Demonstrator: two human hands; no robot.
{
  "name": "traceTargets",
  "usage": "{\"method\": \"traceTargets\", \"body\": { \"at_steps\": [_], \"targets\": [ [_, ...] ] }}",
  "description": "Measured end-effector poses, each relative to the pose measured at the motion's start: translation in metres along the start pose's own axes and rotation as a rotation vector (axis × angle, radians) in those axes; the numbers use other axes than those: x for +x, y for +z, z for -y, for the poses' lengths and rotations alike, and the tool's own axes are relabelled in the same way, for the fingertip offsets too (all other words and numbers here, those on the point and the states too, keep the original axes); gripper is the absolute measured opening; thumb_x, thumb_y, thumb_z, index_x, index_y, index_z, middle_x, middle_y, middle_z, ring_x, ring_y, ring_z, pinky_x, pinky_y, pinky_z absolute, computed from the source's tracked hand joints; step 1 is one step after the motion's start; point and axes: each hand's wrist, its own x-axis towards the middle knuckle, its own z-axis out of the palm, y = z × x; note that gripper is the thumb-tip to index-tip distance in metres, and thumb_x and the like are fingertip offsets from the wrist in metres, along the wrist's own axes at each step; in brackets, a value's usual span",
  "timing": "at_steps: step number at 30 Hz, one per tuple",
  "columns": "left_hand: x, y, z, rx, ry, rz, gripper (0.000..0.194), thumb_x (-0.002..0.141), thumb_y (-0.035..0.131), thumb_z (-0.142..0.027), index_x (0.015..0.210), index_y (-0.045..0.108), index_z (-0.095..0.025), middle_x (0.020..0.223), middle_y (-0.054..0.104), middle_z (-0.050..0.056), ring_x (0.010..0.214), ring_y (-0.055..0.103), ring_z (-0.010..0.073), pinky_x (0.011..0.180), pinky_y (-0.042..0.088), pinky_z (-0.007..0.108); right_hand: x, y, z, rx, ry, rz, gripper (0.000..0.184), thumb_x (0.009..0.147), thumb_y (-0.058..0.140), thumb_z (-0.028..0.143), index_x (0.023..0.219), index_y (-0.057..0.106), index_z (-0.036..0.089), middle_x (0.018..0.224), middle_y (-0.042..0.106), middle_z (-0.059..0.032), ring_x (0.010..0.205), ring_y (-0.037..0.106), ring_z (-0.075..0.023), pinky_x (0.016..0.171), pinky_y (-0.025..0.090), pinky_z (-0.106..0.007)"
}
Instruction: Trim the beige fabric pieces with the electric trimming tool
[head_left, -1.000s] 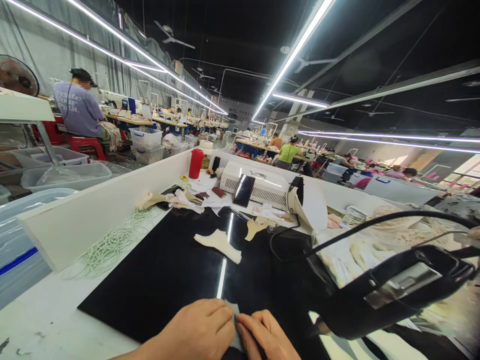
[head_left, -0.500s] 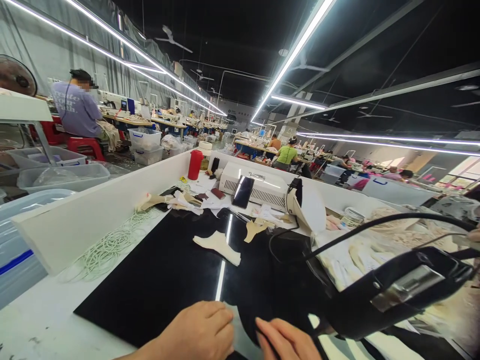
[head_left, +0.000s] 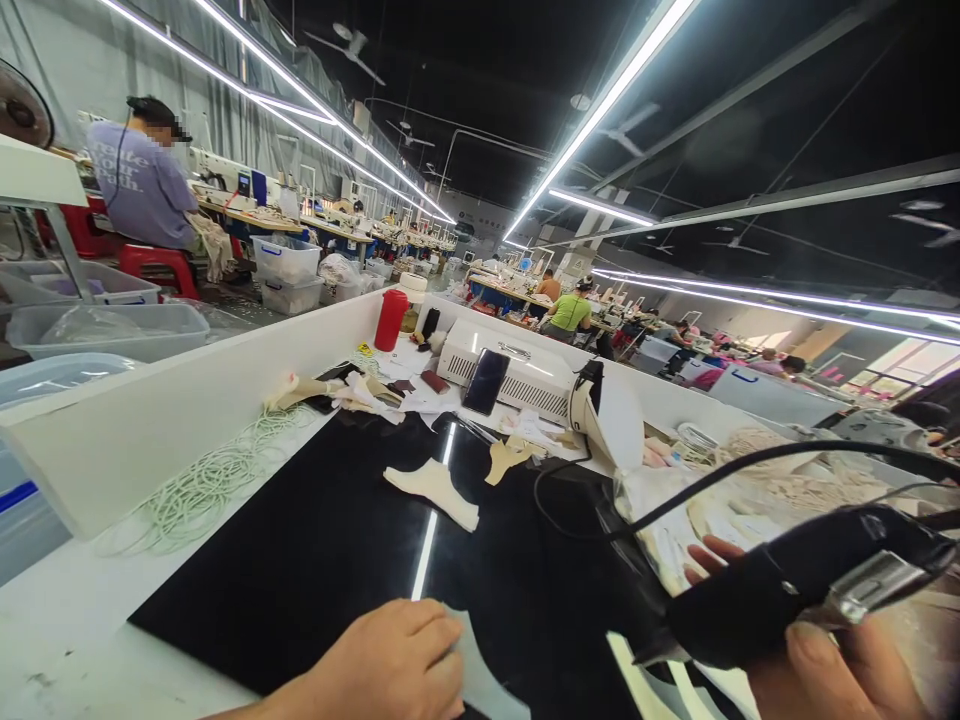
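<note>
My left hand (head_left: 401, 655) is closed with its knuckles up, low in the middle of the view. Under and beside its fingers lies a pale grey curved sheet piece (head_left: 480, 665), flat on a glossy black board (head_left: 300, 540). At the lower right, my right hand (head_left: 847, 655) wraps round a black corded hand tool (head_left: 780, 585), its fingers on the far side and its thumb on the near side. The tool has a shiny metal plate and a narrow end pointing left, above cream strips (head_left: 630, 665). A cream cut piece (head_left: 431, 490) lies farther back on the board.
Pale green cord (head_left: 202, 495) lies tangled along the left wall (head_left: 172, 400). Behind the board are a phone (head_left: 486, 380), a white vented box (head_left: 525, 370), a red flask (head_left: 391, 320) and scraps. The tool's black cable (head_left: 720, 460) arches over bagged fabric (head_left: 697, 510) at the right.
My right hand has left the grey piece beside my left hand, moved right and closed round the black tool. My left hand stays on the grey piece. The view has shifted slightly.
</note>
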Motion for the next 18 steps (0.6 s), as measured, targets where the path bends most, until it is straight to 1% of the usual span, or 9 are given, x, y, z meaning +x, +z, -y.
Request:
{"method": "traceTargets", "body": {
  "at_steps": [2, 3, 5, 7, 9, 11, 13, 15, 18],
  "targets": [
    [-0.001, 0.000, 0.001, -0.002, -0.012, -0.003, 0.018, 0.100, 0.060, -0.019, 0.083, 0.064, -0.017, 0.091, 0.072, 0.003, 0.087, 0.072, 0.0154, 0.088, 0.061, 0.024, 0.000, 0.014, 0.012, 0.105, 0.176, -0.057, 0.044, 0.071, 0.083, 0.059, 0.100, 0.073, 0.028, 0.112, 0.077, -0.0121, 0.099, 0.074, -0.0338, 0.076, 0.063, -0.045],
    [-0.001, -0.001, 0.001, -0.005, -0.018, -0.001, 0.017, 0.100, 0.061, -0.020, 0.084, 0.064, -0.016, 0.094, 0.073, 0.003, 0.088, 0.072, 0.0157, 0.088, 0.061, 0.024, -0.002, 0.020, 0.017, 0.147, 0.221, -0.067, 0.049, 0.064, 0.087, 0.058, 0.099, 0.072, 0.027, 0.107, 0.077, -0.0112, 0.091, 0.075, -0.0321, 0.073, 0.064, -0.043],
    [-0.002, -0.001, 0.001, -0.012, -0.028, -0.009, 0.017, 0.101, 0.061, -0.021, 0.086, 0.065, -0.016, 0.097, 0.074, 0.003, 0.088, 0.072, 0.0159, 0.088, 0.061, 0.025, -0.008, 0.035, 0.025, 0.199, 0.203, -0.008, 0.062, 0.057, 0.093, 0.054, 0.109, 0.069, 0.028, 0.097, 0.076, -0.0086, 0.078, 0.073, -0.0285, 0.066, 0.063, -0.042],
    [-0.003, -0.001, 0.001, -0.016, -0.025, -0.026, 0.021, 0.103, 0.058, -0.021, 0.085, 0.065, -0.016, 0.097, 0.075, 0.004, 0.088, 0.072, 0.0158, 0.088, 0.062, 0.025, -0.018, 0.051, 0.030, 0.243, 0.121, 0.124, 0.068, 0.064, 0.092, 0.051, 0.122, 0.063, 0.031, 0.090, 0.073, -0.0047, 0.073, 0.070, -0.0247, 0.066, 0.062, -0.041],
    [-0.002, 0.000, 0.001, -0.009, -0.013, -0.042, 0.026, 0.105, 0.054, -0.020, 0.082, 0.065, -0.016, 0.097, 0.076, 0.004, 0.088, 0.073, 0.0157, 0.088, 0.062, 0.025, -0.030, 0.070, 0.034, 0.322, 0.017, 0.230, 0.058, 0.075, 0.087, 0.050, 0.123, 0.061, 0.032, 0.087, 0.068, -0.0011, 0.072, 0.066, -0.0207, 0.068, 0.060, -0.040],
    [-0.001, 0.000, 0.001, 0.000, -0.005, -0.052, 0.027, 0.105, 0.053, -0.019, 0.080, 0.064, -0.016, 0.096, 0.076, 0.004, 0.088, 0.073, 0.0156, 0.086, 0.062, 0.024, -0.042, 0.090, 0.035, 0.413, -0.065, 0.297, 0.045, 0.083, 0.082, 0.049, 0.119, 0.061, 0.032, 0.084, 0.064, 0.0003, 0.067, 0.062, -0.0182, 0.063, 0.058, -0.037],
    [0.000, -0.001, 0.001, 0.006, -0.007, -0.051, 0.024, 0.104, 0.055, -0.021, 0.083, 0.065, -0.016, 0.097, 0.076, 0.004, 0.088, 0.074, 0.0160, 0.083, 0.062, 0.024, -0.053, 0.110, 0.035, 0.460, -0.106, 0.290, 0.040, 0.088, 0.078, 0.048, 0.119, 0.060, 0.031, 0.084, 0.062, 0.0009, 0.067, 0.060, -0.0169, 0.061, 0.057, -0.035],
    [0.001, -0.001, 0.001, 0.010, -0.009, -0.050, 0.022, 0.104, 0.057, -0.022, 0.084, 0.065, -0.017, 0.097, 0.076, 0.004, 0.087, 0.074, 0.0162, 0.080, 0.063, 0.024, -0.061, 0.126, 0.033, 0.476, -0.108, 0.268, 0.038, 0.090, 0.076, 0.047, 0.120, 0.059, 0.031, 0.084, 0.061, 0.0017, 0.068, 0.060, -0.0160, 0.063, 0.057, -0.034],
    [0.000, 0.000, 0.002, 0.012, -0.011, -0.084, 0.024, 0.105, 0.054, -0.019, 0.084, 0.065, -0.017, 0.096, 0.077, 0.003, 0.085, 0.074, 0.0158, 0.077, 0.062, 0.024, -0.066, 0.140, 0.029, 0.496, -0.131, 0.271, 0.036, 0.091, 0.074, 0.044, 0.120, 0.057, 0.030, 0.085, 0.062, 0.0019, 0.069, 0.061, -0.0154, 0.064, 0.057, -0.033]
  ]
}}
